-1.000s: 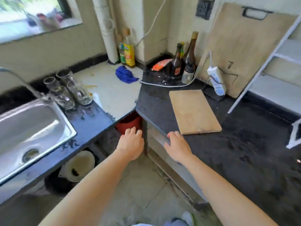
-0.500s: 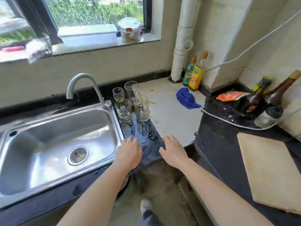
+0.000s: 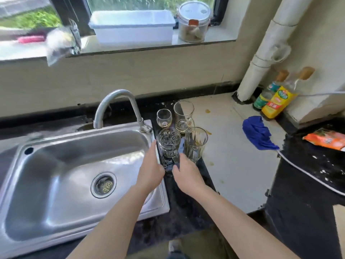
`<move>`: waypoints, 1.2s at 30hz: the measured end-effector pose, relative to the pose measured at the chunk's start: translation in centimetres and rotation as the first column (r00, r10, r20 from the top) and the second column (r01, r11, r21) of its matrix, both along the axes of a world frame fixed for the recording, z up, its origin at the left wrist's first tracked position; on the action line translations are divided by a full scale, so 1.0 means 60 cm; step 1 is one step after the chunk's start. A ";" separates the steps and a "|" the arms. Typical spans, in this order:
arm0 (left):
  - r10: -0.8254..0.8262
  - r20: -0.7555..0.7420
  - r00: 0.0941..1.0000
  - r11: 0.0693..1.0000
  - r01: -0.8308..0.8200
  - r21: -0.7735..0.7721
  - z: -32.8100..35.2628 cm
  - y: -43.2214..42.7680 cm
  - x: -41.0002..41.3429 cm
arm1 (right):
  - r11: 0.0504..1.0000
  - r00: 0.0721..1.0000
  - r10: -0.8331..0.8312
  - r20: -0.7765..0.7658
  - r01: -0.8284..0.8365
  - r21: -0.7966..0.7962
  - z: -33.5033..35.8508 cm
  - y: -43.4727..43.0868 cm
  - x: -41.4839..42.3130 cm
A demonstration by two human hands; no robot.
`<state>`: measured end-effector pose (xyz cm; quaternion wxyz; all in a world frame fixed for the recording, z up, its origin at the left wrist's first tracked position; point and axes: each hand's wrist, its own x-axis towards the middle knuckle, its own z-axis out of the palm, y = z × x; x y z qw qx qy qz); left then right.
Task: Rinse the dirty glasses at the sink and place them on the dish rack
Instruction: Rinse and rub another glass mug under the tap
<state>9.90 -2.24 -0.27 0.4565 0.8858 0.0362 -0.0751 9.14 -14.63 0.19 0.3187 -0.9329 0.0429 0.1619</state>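
Several dirty glasses stand on the dark counter strip right of the steel sink (image 3: 56, 165). At the front are a patterned tumbler (image 3: 169, 142) and a ribbed glass (image 3: 196, 142) with brown streaks. Behind them stand a small round glass (image 3: 164, 118) and a tall glass (image 3: 183, 115). My left hand (image 3: 150, 171) reaches the tumbler's left side, one finger lying up along it. My right hand (image 3: 185, 173) is at the tumbler's lower right, between the two front glasses. The tumbler stands on the counter; its base is hidden by my hands. The curved tap (image 3: 119, 101) is dry.
A white plastic box (image 3: 132, 28) and a lidded jar (image 3: 194, 22) sit on the window sill. A blue cloth (image 3: 258, 133), two oil bottles (image 3: 276, 98), an orange packet (image 3: 326, 140) and a white cable (image 3: 308, 173) lie to the right. A white pipe (image 3: 265, 58) runs up the corner.
My view has swung left from the cutting board corner to the sink. Both hands have moved forward from the counter's front edge to the patterned tumbler.
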 end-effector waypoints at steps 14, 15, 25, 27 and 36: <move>-0.332 -0.037 0.943 0.943 0.331 -0.019 -0.017 0.109 0.056 | 0.955 0.970 -0.236 0.060 0.243 -0.169 -0.004 0.070 0.057; -0.330 -0.038 0.943 0.943 0.328 -0.051 -0.019 0.121 0.052 | 0.956 0.969 -0.236 0.072 0.245 -0.164 -0.001 0.075 0.053; -0.131 -0.104 0.986 0.940 0.090 -0.329 -0.033 0.231 0.060 | 0.991 0.992 0.102 0.068 -0.107 0.077 0.019 0.143 0.054; -0.057 -0.156 0.986 0.929 -0.005 -0.371 -0.053 0.257 0.060 | 0.978 0.987 0.155 0.036 -0.159 0.132 0.010 0.164 0.072; 0.176 -0.265 0.948 0.930 -0.248 -0.271 -0.098 0.320 0.047 | 0.867 0.963 0.212 0.167 -0.106 -0.488 -0.028 0.230 0.224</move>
